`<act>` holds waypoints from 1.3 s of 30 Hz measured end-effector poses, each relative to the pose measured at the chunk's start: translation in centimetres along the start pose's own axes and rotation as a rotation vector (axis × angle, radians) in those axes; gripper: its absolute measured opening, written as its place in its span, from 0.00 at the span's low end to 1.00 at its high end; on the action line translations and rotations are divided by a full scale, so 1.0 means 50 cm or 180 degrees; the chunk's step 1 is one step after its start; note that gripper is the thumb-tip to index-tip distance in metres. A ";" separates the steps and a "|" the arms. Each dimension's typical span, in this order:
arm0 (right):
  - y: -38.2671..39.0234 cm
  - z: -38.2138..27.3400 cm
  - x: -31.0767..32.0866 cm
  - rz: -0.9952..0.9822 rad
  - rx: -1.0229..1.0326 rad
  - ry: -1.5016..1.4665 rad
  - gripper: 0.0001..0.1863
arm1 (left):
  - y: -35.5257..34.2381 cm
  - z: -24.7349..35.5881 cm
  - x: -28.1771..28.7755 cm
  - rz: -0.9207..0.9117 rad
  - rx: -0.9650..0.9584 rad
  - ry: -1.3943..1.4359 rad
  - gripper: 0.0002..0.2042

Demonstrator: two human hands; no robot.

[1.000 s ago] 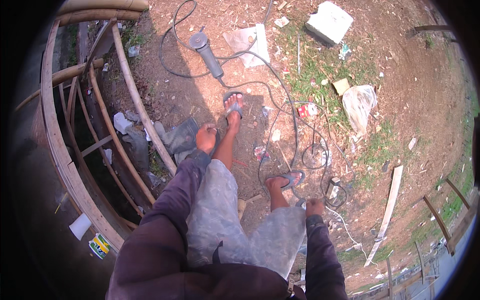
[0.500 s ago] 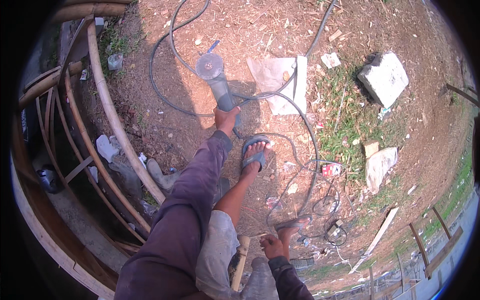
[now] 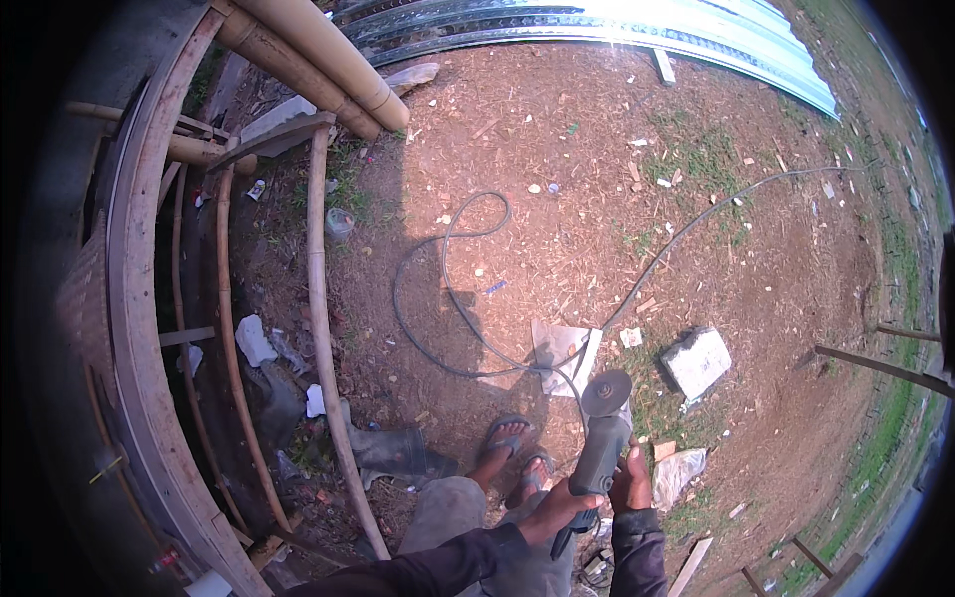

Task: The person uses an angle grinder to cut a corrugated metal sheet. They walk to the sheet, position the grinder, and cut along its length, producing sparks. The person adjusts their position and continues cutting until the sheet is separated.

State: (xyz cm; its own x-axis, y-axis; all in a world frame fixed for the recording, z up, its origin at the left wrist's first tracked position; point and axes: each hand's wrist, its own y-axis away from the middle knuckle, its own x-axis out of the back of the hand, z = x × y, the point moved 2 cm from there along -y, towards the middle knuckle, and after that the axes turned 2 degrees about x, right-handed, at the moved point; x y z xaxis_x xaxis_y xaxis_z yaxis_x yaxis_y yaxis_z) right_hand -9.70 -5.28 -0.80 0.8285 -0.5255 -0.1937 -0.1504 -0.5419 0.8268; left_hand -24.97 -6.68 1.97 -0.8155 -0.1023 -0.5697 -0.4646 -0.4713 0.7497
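An angle grinder (image 3: 603, 450) with a round disc (image 3: 605, 392) at its top end is held in front of my lower body. My left hand (image 3: 562, 507) is closed around the lower part of the grinder, and my right hand (image 3: 632, 478) grips it from the right side. A dark cord (image 3: 477, 372) loops across the dirt and past a pale sheet (image 3: 553, 343). My sandalled feet (image 3: 509, 433) are just left of the tool.
Bamboo poles (image 3: 320, 244) and a wooden frame (image 3: 159, 398) line the left side, with rubber boots (image 3: 388, 448) beside them. A white block (image 3: 694, 363) and a plastic bag (image 3: 681, 473) lie to the right. Metal sheets (image 3: 696, 55) lie across the far ground.
The grinder, lying on the ground a second ago, was grasped by my left hand and is now lifted in both hands. My view has swung up, showing the metal sheets.
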 end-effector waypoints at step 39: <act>-0.818 -1.395 -0.710 -0.0120 0.0943 -0.0006 0.32 | -0.802 1.404 -0.517 -0.0228 -0.0568 -0.2010 0.53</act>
State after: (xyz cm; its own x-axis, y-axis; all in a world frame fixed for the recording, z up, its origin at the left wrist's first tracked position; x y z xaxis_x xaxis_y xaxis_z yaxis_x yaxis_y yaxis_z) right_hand 4.67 81.32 9.08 0.8355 -0.5024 -0.2227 -0.2706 -0.7288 0.6289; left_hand -9.48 76.37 10.26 -0.8557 0.4426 -0.2683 -0.5052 -0.6014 0.6190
